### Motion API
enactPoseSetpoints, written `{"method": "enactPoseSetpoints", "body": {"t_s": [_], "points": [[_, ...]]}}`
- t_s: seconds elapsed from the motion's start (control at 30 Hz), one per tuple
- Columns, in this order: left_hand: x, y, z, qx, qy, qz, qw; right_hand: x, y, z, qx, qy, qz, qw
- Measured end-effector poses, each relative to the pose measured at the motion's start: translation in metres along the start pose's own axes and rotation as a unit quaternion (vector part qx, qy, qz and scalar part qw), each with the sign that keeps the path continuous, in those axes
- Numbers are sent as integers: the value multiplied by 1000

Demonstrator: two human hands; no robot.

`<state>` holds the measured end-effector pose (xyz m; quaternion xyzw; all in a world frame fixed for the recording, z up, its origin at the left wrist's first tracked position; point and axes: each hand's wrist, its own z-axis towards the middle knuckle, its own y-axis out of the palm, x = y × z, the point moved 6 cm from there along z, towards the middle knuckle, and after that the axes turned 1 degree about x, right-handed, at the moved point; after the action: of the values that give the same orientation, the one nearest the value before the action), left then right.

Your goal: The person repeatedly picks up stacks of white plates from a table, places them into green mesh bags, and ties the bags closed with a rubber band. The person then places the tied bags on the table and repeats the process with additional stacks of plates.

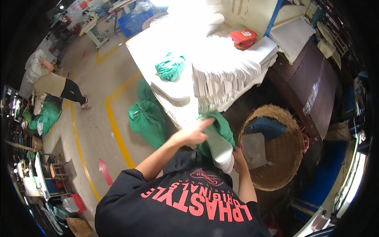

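Just in front of my body is a green cloth or woven-plastic bag (224, 127), with a stack of white sole-shaped sheets (218, 146) inside its mouth. My left hand (192, 133) is at the left of the bag, slightly blurred, its index finger stretched out over the green material. On the other side, my right hand (237, 157) is closed on the bag's edge beside the white sheets; its fingers are partly hidden. Directly beyond are tall piles of white sole-shaped sheets (225, 81) on a white table (144, 49).
A crumpled green bag (170, 68) and a red package (242, 38) lie on the table. A full green bag (147, 120) stands on the floor to the left. At right is a wicker basket (282, 168) with white and blue material inside. Another person (53, 81) walks at far left.
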<state>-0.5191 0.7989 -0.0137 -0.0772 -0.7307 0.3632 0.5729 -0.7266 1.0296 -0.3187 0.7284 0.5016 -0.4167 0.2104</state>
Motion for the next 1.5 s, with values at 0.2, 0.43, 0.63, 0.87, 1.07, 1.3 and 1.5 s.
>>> {"method": "enactPoseSetpoints", "body": {"t_s": [0.2, 0.43, 0.63, 0.87, 1.07, 1.3, 1.5], "points": [[-76, 21, -8, -10, -111, 68, 991, -91, -69, -69, 112, 98, -13, 989], [-103, 48, -23, -29, -206, 94, 974, -126, -103, -109, 6, 111, -71, 991], [-108, 50, -32, -24, -150, 106, 983, -55, -97, -109, -16, 125, -12, 992], [-84, 44, -18, 51, -40, -56, 996, -68, -70, -114, 56, 57, 255, 964], [-73, 38, -5, 1, -221, -187, 957, -117, -72, -106, 136, 92, -81, 983], [-44, 18, 0, 18, -149, -198, 969, -143, -53, -118, 98, 39, 191, 976], [-27, 6, -4, 32, -49, -112, 992, -164, -56, -118, 77, 28, 384, 920]]}}
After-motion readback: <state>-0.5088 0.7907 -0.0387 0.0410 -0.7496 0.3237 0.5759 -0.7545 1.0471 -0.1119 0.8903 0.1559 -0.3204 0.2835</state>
